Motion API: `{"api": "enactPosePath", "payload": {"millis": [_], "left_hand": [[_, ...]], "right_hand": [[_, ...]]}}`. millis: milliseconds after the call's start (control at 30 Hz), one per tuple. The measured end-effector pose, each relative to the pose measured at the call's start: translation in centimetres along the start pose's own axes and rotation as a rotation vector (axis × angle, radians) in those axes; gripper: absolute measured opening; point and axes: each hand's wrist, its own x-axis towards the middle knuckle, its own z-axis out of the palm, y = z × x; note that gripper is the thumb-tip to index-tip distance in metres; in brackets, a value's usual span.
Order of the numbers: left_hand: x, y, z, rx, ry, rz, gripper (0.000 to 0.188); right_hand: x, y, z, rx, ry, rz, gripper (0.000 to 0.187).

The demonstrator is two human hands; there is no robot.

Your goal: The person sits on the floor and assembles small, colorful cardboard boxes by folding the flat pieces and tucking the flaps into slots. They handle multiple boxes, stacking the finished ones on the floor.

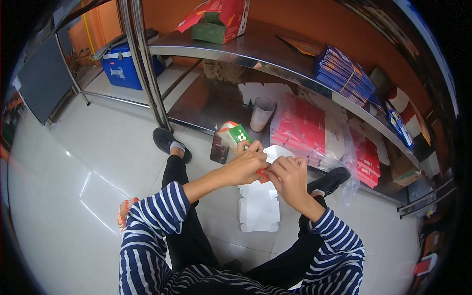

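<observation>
Head view: my left hand (244, 167) and right hand (290, 178), both grips closed on white-and-red carton blank (270, 156) above floor (98, 162), before shelf (206, 105). Thin card, judged light, creasable; best held at fold edges.

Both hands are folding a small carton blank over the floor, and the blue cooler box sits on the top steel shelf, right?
Not quite. In the head view the blue cooler box sits on the low steel platform at upper left, not the top steel shelf. The left hand and right hand do work a small carton blank.
</observation>
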Motion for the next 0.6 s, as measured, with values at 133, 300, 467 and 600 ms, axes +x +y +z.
{"api": "enactPosePath", "payload": {"millis": [133,300,467,600], "left_hand": [[0.0,0.4,0.4,0.152,0.051,0.048,0.010],[0.0,0.6,1.4,0.426,0.081,0.192,0.005],[-0.3,-2.2,-1.7,0.191,-0.045,0.199,0.004],[-0.2,-2.0,-2.5,-0.074,-0.032,0.322,0.006]], "right_hand": [[0.1,0.9,0.4,0.383,-0.225,0.558,0.029],[-0.4,1.6,1.3,0.470,-0.446,0.579,0.030],[0.2,4.0,-0.4,0.582,-0.041,0.579,0.030],[-1.6,8.0,0.5,1.075,0.026,0.884,0.038]]}}
